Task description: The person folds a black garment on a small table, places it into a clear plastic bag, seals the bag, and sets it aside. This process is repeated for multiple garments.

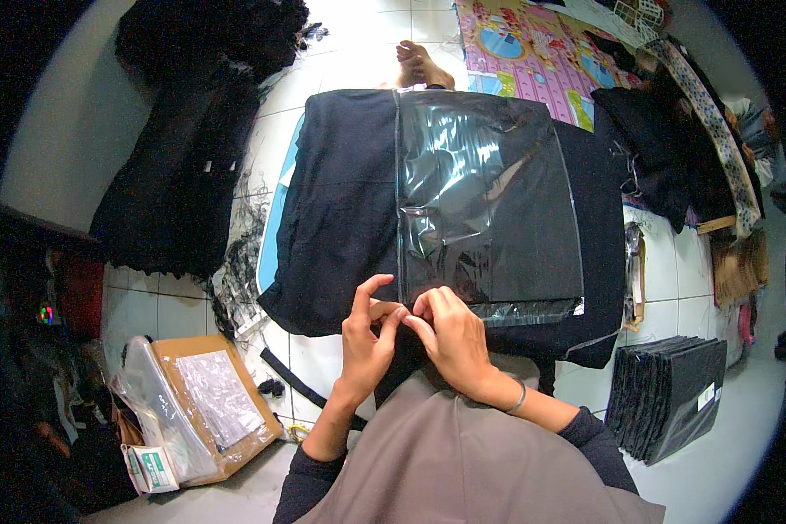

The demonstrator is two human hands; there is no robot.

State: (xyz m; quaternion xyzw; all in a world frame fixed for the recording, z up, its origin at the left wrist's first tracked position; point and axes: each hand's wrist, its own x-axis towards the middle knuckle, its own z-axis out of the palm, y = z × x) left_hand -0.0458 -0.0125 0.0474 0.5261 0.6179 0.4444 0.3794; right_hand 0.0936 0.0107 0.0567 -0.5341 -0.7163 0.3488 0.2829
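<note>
Left hand (369, 339) and right hand (456, 336) meet, lower centre, grasp indeterminable; uneven tugging could crease the plastic sleeve (528, 240).

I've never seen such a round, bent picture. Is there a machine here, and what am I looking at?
No machine shows at work: these are a person's own bare hands, left and right. The single picture comes from a wide-angle camera worn on the head, looking down, so straight edges look curved. In front lies spread black cloth, with a shiny plastic bag on top. Both hands meet near the bag's closest left corner; what they pinch, if anything, is too small to tell. To the right stand stacked black packets.
</note>
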